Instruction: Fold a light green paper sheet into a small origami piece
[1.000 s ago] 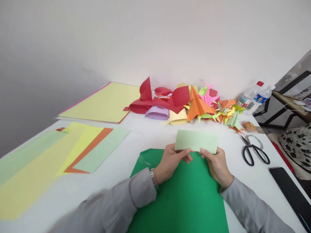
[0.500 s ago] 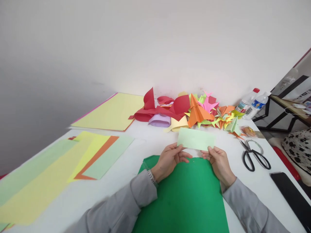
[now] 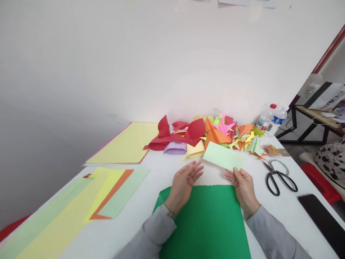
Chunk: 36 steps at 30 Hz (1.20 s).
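Pinching a pale green card (image 3: 222, 155) near its lower right corner between thumb and fingers of the right hand (image 3: 243, 187); holding it tilted down to the right, in the air over the white table (image 3: 212, 175). With the left hand (image 3: 184, 184), gripping nothing: loosely curled at eight o'clock from the card, just beside its free end, apart from the right hand.

Looks like a step of handling the card one-handed. Would probably call for a light touch on such thin stuff, and a second pinch at the left end to level it.

Counting clockwise round the card: at twelve, one big orange paper plane (image 3: 214, 133) and one pink folded paper (image 3: 224, 126), among others too jumbled to count. At two, two bottles (image 3: 262, 124). Between three and four, one pair of scissors (image 3: 275, 172); at four, one flat black case (image 3: 322, 221). At six, one green sheet (image 3: 205, 219). Between eight and nine, at least five overlapping sheets (image 3: 120, 198). Around nine, one broad yellow sheet (image 3: 124, 145) on top, one purple loop (image 3: 175, 148) and one cream loop (image 3: 197, 149).
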Each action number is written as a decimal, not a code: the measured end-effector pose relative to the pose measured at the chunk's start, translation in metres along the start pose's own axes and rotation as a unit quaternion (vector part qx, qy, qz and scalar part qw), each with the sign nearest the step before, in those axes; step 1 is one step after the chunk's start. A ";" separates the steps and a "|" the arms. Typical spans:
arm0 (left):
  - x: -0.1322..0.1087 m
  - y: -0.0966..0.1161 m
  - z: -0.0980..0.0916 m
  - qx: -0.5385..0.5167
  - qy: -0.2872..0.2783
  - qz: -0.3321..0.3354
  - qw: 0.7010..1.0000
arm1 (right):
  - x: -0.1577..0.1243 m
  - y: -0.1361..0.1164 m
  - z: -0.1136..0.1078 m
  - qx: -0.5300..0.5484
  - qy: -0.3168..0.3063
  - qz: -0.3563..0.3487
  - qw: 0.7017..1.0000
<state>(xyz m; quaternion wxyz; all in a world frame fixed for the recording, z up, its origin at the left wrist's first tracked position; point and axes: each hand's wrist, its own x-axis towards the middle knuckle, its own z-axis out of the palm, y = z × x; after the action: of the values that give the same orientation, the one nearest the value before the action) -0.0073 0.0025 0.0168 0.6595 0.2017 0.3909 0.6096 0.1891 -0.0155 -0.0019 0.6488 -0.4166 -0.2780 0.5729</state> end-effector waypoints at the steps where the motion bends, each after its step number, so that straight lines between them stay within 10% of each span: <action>1: -0.001 -0.008 0.006 -0.005 -0.012 -0.013 1.000 | -0.002 0.001 0.003 0.007 -0.005 0.006 1.000; 14: 0.022 -0.036 0.015 0.091 -0.072 0.043 0.992 | -0.001 0.006 0.004 -0.194 -0.191 0.041 0.961; 18: 0.024 -0.026 0.012 0.112 -0.154 -0.069 0.979 | 0.017 -0.011 0.001 -0.012 -0.128 0.061 0.990; 23: 0.022 -0.021 0.012 0.252 -0.298 -0.085 0.917 | 0.027 -0.021 0.007 -0.058 -0.140 0.135 0.979; 29: 0.022 -0.019 0.012 0.357 -0.282 -0.015 0.890 | 0.027 -0.021 0.008 -0.026 -0.143 0.152 0.978; 36: 0.021 -0.022 0.011 0.390 -0.347 -0.016 0.853 | 0.027 -0.006 0.005 -0.253 -0.109 0.079 0.958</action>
<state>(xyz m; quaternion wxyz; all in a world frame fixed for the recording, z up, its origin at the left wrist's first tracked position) 0.0139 0.0206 0.0015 0.6290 0.6347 0.3455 0.2866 0.1932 0.0114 0.0024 0.4407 -0.5225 -0.4489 0.5755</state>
